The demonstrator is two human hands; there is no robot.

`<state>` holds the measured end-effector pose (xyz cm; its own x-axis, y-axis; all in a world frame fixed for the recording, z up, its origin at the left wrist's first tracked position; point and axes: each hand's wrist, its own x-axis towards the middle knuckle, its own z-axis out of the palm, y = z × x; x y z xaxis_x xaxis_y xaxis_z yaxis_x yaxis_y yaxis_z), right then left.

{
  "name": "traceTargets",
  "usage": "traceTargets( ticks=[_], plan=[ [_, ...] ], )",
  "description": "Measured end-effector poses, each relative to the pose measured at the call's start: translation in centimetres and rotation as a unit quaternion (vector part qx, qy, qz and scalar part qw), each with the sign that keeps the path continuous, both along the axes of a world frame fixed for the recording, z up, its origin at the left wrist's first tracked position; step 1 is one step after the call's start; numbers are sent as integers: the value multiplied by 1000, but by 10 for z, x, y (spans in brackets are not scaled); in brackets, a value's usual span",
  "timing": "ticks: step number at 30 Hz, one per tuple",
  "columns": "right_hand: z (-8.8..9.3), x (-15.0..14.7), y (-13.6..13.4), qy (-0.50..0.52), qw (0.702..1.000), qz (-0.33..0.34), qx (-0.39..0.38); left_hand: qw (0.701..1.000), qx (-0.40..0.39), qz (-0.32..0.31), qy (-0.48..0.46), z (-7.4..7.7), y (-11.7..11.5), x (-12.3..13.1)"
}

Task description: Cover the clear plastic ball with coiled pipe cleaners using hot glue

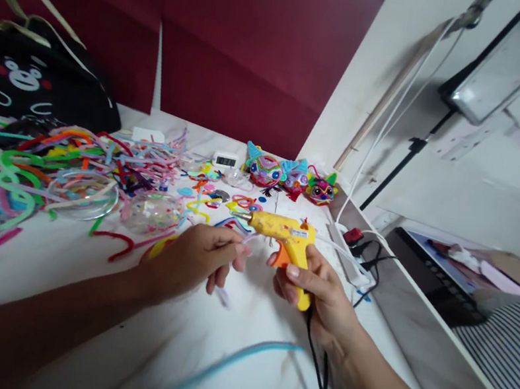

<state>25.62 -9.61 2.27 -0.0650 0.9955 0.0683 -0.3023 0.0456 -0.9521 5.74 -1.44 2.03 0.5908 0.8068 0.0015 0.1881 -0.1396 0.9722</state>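
Observation:
My right hand is closed around the handle of a yellow hot glue gun, its nozzle pointing left and fingers by the orange trigger. A white glue stick or cord shows behind the gun. Just left of the nozzle, my left hand pinches a pale lilac pipe cleaner, one end rising toward the gun and the other hanging below the fingers. A light blue pipe cleaner lies on the white table in front of me.
Tangled pipe cleaners and clear plastic domes cover the left side. Decorated animal-face ornaments stand at the back beside a small digital clock. A power strip and black cables lie right, along the raised table edge.

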Motion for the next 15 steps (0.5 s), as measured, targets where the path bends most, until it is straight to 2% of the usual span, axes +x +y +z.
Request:
traceTargets(
  ticks=[4, 7, 11, 15],
  plan=[
    [3, 10, 5, 11, 998, -61, 10, 1000, -8, 0, -6, 0, 0, -15],
    [3, 15, 8, -39, 995, -87, -33, 999, 3, 24, -23, 0, -3, -30],
    [-3, 14, 12, -136, 982, -70, -108, 996, 50, 56, -53, -3, -7, -44],
    [-15, 13, 19, -215, 966, -53, -134, 986, 76, 109, -97, -11, -7, -52]
  ],
)
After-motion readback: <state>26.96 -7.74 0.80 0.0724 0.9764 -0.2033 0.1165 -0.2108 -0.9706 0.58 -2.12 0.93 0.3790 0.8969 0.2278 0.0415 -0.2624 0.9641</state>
